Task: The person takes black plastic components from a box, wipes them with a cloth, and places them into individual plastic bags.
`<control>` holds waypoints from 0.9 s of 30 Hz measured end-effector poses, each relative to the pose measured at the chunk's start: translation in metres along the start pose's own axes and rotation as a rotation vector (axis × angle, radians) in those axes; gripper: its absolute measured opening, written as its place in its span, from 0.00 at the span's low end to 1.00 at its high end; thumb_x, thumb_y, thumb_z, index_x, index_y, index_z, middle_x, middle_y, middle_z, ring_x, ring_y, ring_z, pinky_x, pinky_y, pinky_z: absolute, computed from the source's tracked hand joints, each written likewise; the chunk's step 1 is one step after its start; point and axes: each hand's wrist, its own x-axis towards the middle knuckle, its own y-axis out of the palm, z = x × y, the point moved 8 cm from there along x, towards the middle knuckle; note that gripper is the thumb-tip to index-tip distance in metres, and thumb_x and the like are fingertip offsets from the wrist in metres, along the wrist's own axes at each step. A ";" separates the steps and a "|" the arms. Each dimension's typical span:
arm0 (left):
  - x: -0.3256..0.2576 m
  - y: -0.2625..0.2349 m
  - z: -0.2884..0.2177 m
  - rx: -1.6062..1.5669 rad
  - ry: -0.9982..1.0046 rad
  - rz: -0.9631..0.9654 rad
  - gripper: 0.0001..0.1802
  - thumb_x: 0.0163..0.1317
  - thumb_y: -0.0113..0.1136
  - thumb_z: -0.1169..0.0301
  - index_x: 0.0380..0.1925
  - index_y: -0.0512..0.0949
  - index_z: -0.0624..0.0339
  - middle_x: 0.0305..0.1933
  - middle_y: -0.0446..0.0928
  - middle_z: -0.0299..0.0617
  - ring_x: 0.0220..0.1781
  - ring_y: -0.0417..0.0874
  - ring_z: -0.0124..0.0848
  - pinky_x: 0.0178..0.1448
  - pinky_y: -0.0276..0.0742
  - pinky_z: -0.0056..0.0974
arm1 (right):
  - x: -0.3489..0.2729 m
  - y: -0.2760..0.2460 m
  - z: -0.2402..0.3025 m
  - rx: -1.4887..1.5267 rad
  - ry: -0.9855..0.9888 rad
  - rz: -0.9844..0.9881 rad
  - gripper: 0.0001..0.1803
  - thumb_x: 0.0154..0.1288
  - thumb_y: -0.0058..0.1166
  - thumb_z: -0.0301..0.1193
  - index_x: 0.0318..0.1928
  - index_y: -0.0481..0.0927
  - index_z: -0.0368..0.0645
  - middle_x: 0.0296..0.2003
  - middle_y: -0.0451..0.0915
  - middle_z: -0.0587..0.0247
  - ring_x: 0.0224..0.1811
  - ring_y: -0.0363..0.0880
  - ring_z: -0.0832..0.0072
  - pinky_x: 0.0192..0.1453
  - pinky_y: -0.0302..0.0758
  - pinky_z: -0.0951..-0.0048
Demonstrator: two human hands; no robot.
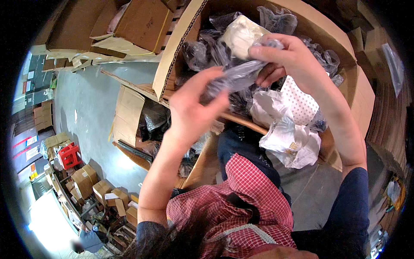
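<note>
My left hand [196,110] and my right hand [286,58] both grip one crumpled clear plastic bag [241,73], stretched between them above a large open cardboard box [181,47]. The left hand clutches the bag's lower end, while the right pinches its upper end. Inside the box lie more clear plastic bags [200,52] and a cream-coloured item [241,34] wrapped in plastic. White crumpled paper [293,138] with a dotted piece [302,103] hangs below my right wrist at the box's near edge.
A smaller open carton [129,112] with dark bags stands lower left on the grey floor [86,99]. Flattened cardboard [138,21] lies at the top left. Several small boxes [86,181] and a red stool [69,155] sit far left. Brown cardboard walls [388,108] rise on the right.
</note>
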 end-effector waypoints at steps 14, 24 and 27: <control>-0.007 0.061 0.036 0.168 -0.292 0.675 0.20 0.54 0.68 0.64 0.47 0.86 0.58 0.44 0.86 0.51 0.48 0.87 0.46 0.54 0.80 0.43 | -0.033 0.027 0.022 -1.091 -0.097 0.062 0.19 0.53 0.64 0.41 0.31 0.85 0.34 0.25 0.80 0.39 0.31 0.84 0.48 0.41 0.80 0.56; -0.004 0.058 0.083 0.554 -0.403 0.693 0.16 0.57 0.61 0.62 0.45 0.88 0.45 0.42 0.86 0.48 0.48 0.86 0.47 0.55 0.81 0.45 | 0.006 0.056 -0.124 -1.150 -0.227 0.142 0.14 0.55 0.66 0.37 0.36 0.86 0.40 0.28 0.82 0.43 0.34 0.82 0.47 0.40 0.80 0.55; -0.010 0.068 0.086 0.538 -0.426 0.827 0.17 0.58 0.59 0.61 0.48 0.87 0.41 0.45 0.86 0.46 0.49 0.86 0.45 0.56 0.80 0.44 | -0.004 0.058 -0.138 -1.187 -0.108 0.179 0.14 0.55 0.66 0.37 0.37 0.87 0.40 0.29 0.82 0.44 0.35 0.83 0.47 0.42 0.80 0.55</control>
